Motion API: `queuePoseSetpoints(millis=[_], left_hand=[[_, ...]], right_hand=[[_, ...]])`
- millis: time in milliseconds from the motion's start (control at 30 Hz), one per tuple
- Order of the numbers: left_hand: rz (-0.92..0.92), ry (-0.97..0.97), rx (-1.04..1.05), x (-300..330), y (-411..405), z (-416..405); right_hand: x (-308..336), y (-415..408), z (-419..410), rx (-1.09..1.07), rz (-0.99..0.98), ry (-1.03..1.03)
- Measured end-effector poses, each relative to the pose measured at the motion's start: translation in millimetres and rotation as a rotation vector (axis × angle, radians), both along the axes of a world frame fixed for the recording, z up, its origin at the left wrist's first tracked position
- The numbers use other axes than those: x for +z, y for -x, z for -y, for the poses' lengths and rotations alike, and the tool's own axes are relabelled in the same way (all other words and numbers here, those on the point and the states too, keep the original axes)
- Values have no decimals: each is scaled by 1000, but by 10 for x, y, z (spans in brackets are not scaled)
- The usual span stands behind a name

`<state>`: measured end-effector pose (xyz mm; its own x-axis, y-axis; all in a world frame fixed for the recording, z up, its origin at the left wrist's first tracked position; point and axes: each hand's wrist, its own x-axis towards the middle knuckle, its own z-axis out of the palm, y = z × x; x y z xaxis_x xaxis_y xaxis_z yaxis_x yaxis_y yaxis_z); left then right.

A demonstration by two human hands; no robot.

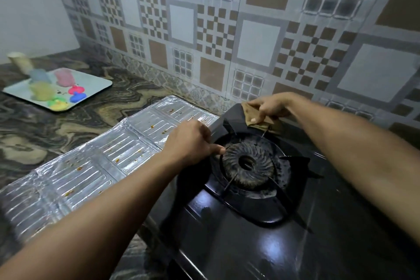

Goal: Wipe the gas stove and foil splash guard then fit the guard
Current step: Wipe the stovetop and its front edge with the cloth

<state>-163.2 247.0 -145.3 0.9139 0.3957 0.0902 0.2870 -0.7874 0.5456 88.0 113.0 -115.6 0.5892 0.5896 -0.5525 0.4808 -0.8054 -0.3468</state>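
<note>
A black glass gas stove (238,234) fills the lower right, with a dirty round burner (247,163) under a black pan support (293,159). My left hand (193,143) grips the stove's left edge by the burner, its thumb touching the support. At the stove's back edge my right hand (270,107) presses a brown cloth (250,116). The foil splash guard (91,166) lies flat on the counter left of the stove, spotted with orange food stains.
A marbled stone counter (56,125) runs to the left. On it sits a tray (100,84) with several pastel cups and coloured toys, and a paper cup (19,61) behind it. A patterned tile wall (227,29) stands right behind the stove.
</note>
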Motion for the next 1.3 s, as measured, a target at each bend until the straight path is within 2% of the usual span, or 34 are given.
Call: queuePoseSetpoints(millis=[67, 133, 233, 467, 633, 800, 967, 1067, 1200, 1300], left_hand=[[-17, 45, 36, 12, 13, 11], [-20, 40, 65, 27, 49, 53], [-5, 0, 91, 51, 111, 91], [8, 70, 124, 60, 311, -195], [-84, 157, 175, -50, 550, -544], [-262, 468, 191, -85, 915, -795], [-384, 855, 207, -97, 1148, -840], [-376, 936, 197, -108, 1223, -852], [-380, 879, 123, -116, 1311, -811], [-432, 825, 22, -134, 1360, -812]], right_hand=[[16, 87, -24, 107, 176, 24], [-26, 192, -116, 166, 253, -3], [-136, 248, -400, 291, 245, -63], [42, 440, -797, 410, 230, 188], [161, 857, -1039, 523, 256, 287], [45, 1458, -1289, 687, 115, 292], [25, 1895, -1270, 852, 159, 253], [39, 1996, -1170, 823, 197, 258], [31, 2163, -1027, 796, 422, 329], [-14, 2294, -898, 802, 581, 305]])
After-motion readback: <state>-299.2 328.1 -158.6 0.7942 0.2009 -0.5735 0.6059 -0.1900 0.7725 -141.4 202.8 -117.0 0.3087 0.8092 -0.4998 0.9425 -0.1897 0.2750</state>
